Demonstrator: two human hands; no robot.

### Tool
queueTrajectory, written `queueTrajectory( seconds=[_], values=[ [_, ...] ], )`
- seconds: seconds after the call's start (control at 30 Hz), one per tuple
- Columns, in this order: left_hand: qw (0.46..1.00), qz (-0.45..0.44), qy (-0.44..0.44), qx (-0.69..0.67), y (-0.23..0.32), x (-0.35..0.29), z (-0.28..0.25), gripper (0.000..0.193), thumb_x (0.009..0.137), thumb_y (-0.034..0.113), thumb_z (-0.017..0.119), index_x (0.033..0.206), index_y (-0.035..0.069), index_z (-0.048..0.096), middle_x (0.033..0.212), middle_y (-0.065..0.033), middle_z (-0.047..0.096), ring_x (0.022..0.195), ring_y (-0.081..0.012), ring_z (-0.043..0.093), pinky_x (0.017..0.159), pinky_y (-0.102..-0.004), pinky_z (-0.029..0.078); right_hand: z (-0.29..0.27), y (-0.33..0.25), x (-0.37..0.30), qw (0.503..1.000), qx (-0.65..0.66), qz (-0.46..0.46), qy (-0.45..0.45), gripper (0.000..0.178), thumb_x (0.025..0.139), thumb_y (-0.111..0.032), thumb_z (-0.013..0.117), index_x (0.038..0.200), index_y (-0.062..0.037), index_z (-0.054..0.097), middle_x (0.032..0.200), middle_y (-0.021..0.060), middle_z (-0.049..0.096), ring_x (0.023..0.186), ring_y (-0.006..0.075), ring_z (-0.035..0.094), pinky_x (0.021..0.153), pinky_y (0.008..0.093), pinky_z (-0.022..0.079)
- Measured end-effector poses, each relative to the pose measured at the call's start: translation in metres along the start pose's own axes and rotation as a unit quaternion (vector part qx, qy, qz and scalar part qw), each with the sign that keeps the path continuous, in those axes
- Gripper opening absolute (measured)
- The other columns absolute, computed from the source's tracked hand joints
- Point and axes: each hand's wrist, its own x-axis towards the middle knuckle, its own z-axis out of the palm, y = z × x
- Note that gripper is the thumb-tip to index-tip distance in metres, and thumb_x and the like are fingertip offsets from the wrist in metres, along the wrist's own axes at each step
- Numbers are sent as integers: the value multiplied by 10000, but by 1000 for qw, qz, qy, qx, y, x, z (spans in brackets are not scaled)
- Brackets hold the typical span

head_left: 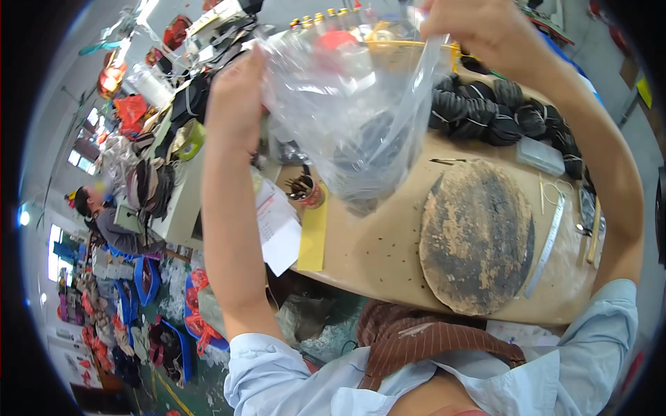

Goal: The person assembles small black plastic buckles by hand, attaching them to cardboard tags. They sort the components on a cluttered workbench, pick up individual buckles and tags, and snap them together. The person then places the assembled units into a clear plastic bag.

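Between my raised hands hangs a clear plastic bag (pixel 354 118), its upper part stretched wide above the table. Something dark shows through its lower part, too veiled by the plastic to name. My left hand (pixel 236 93) is closed on the bag's left edge, palm turned mostly away. My right hand (pixel 475 31), higher up at the top of the view, pinches the bag's right upper corner. Below and to the right of the bag, a round, worn board (pixel 479 239) with dark stains lies on the brown tabletop (pixel 374 256).
Bundles of black cord-like material (pixel 479 111) lie at the back right, by a clear plastic box (pixel 540 156). A ruler (pixel 548 243) and scissors (pixel 555 191) lie right of the board. A cup of thin sticks (pixel 305 191), papers (pixel 276 229) and a yellow strip (pixel 313 239) stand left. A person (pixel 118 222) sits far left.
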Motion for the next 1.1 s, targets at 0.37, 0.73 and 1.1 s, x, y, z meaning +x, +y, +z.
queueTrajectory(
  seconds=[0.37,0.73,1.1],
  values=[
    [918,-56,-384,-77,-134,-105,29,1004,765,601,616,1449,11,178,1357,-160,424,1275,-267,401,1025,-411,329,-70,-127,-122,933,138,318,-97,28,781,-25,615,806,-19,603,1187,143,540,1105,271,527,868,347,448],
    [858,-79,-506,-37,-174,-191,153,1068,605,444,849,1402,26,273,1399,-164,348,1303,-266,347,1048,-389,341,9,-198,-145,810,327,466,-140,548,681,-273,732,1117,-20,518,1013,196,588,965,336,591,855,400,458],
    [933,-146,-325,52,-186,-210,96,417,911,226,591,1284,83,470,1308,-145,477,1222,-230,443,1007,-399,378,-34,-150,-184,822,286,489,45,334,842,-101,603,1171,-47,576,1114,181,602,1036,301,586,925,375,434]
  ],
)
